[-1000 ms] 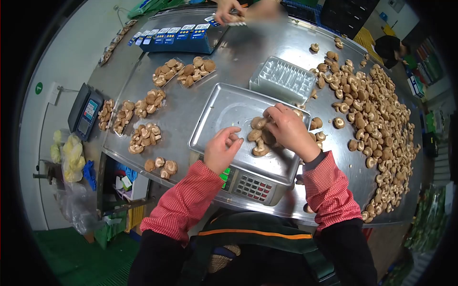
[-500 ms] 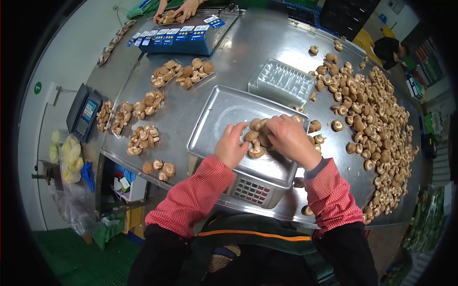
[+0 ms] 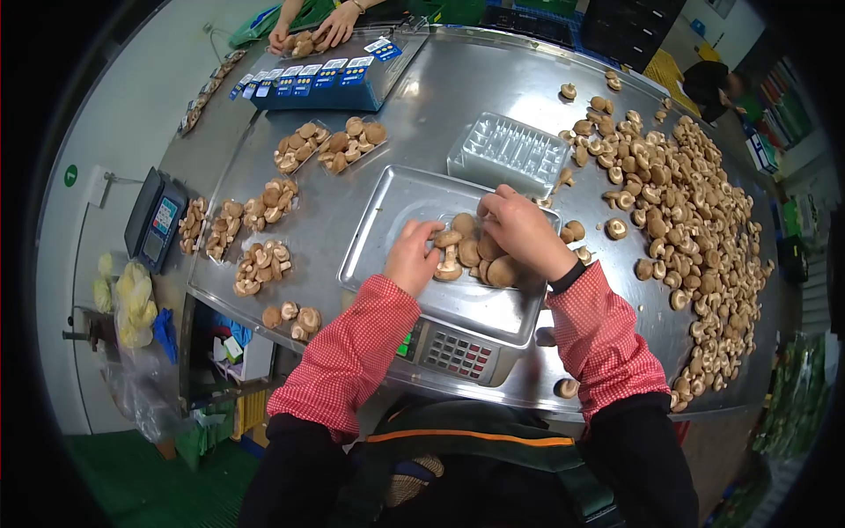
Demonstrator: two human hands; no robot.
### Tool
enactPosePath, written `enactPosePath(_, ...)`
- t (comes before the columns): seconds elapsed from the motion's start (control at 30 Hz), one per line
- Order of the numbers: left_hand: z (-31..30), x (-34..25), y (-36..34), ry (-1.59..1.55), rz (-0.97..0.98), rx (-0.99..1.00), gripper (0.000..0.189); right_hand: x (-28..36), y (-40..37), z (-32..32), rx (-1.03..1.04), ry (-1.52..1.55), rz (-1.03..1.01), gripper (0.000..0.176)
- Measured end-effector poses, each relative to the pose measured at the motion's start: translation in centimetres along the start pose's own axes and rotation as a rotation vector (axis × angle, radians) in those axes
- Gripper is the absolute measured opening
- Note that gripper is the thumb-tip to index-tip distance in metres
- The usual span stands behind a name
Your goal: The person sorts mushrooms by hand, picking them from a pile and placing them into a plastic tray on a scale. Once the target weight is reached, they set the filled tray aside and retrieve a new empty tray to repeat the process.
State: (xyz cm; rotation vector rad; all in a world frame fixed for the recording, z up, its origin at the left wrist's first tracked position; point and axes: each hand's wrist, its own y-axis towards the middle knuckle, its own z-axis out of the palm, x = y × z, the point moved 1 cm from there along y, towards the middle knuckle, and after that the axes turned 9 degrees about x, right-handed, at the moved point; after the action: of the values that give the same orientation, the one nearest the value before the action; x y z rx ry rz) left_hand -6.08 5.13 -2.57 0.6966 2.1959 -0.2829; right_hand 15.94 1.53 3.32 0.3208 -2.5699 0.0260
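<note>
A small heap of brown shiitake mushrooms [image 3: 468, 250] lies on the steel pan [image 3: 374, 242] of a weighing scale in front of me. My left hand [image 3: 414, 257] is at the heap's left side, thumb and fingertips closed on a mushroom [image 3: 447, 238]. From the right, my right hand [image 3: 525, 232] reaches over the heap, its bent fingers gripping a mushroom at the back; the palm hides part of the pile. Below the pan are the scale's keypad [image 3: 456, 352] and a green-lit display, partly covered by my left sleeve.
Stacked clear plastic trays [image 3: 510, 151] stand behind the pan. A large mushroom pile [image 3: 695, 229] spreads over the right of the steel table [image 3: 440, 84]. Filled mushroom packs [image 3: 264, 264] sit left. Another person's hands [image 3: 337, 25] work at a blue label holder [image 3: 321, 95].
My left hand has shifted slightly left and down, and the right hand has moved up a little. The mushrooms between them are rearranged, with more caps showing.
</note>
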Motion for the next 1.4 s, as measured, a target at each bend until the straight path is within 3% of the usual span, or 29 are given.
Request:
enactPosePath(0.13, 0.3, 0.4, -0.1, -0.006, -0.01, -0.012, 0.039, 0.2, -0.4, 0.8, -0.155, 0.028, 0.053, 0.011)
enactPosePath(0.23, 0.2, 0.3, 0.0, -0.026, -0.005, -0.01, 0.038, -0.5, 0.2, 0.0, -0.161, 0.116, 0.063, 0.016)
enactPosePath(0.37, 0.3, 0.5, -0.1, -0.015, -0.014, -0.006, 0.037, 0.1, 0.6, -0.8, -0.008, 0.759, 0.168, 0.018)
enactPosePath(0.4, 0.3, 0.4, -0.1, -0.017, -0.014, -0.006, 0.037, -0.1, 0.9, -0.2, 0.051, 0.732, 0.153, 0.015)
enactPosePath(0.5, 0.2, 0.0, 0.0, -0.026, -0.02, 0.005, 0.036, -0.8, 1.5, 1.3, -0.006, 0.16, 0.066, 0.013)
enactPosePath(0.53, 0.1, 0.0, 0.0, -0.03, -0.027, 0.007, 0.036, -0.6, 1.3, 1.2, -0.136, -0.067, -0.001, 0.013)
enactPosePath(0.63, 0.1, 0.3, -0.1, -0.004, -0.012, 0.005, 0.036, -0.4, 0.9, 0.9, -0.122, 0.104, 0.037, 0.016)
enactPosePath(0.73, 0.1, 0.4, -0.1, -0.046, -0.002, 0.005, 0.035, 0.5, 0.2, -0.1, 0.07, 0.265, 0.159, 0.019)
enactPosePath(0.9, 0.1, 0.2, -0.1, -0.033, -0.026, 0.016, 0.037, -0.1, 0.1, 1.0, 0.069, 0.234, 0.106, 0.024)
enactPosePath(1.03, -0.1, 1.3, 0.1, -0.22, -0.029, 0.045, 0.041, -0.1, -0.2, 0.2, -0.052, 0.018, 0.009, 0.024)
enactPosePath(1.13, -2.2, 2.6, -0.9, -0.292, -0.14, 0.013, 0.04, -1.0, -1.8, -1.4, -0.274, 0.206, 0.002, 0.023)
enactPosePath(1.23, -4.5, 5.2, -2.6, -0.49, -0.161, -0.041, 0.035, -2.8, -5.7, -2.0, -0.389, 0.355, 0.136, 0.022)
enactPosePath(1.33, -5.9, 5.2, -4.3, -0.596, -0.249, 0.014, 0.033, -4.2, -10.0, -0.8, -0.316, 0.538, 0.442, 0.021)
enactPosePath(1.4, -5.9, 4.5, -4.8, -0.497, -0.284, 0.098, 0.033, -5.6, -12.2, 1.1, -0.332, 0.531, 0.448, 0.021)
